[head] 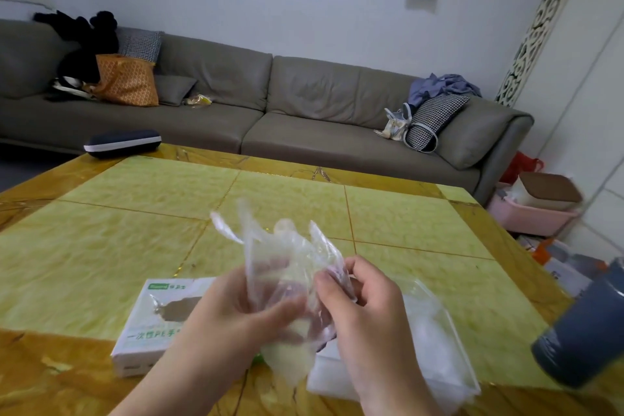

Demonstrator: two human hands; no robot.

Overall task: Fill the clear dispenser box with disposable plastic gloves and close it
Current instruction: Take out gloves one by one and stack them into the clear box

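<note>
Both the left hand and right hand pinch plastic gloves above the clear dispenser box.

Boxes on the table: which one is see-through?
The clear dispenser box, under the right hand. You can see the white contents through its walls. The cardboard glove carton, under the left hand, is opaque white with green print.
</note>
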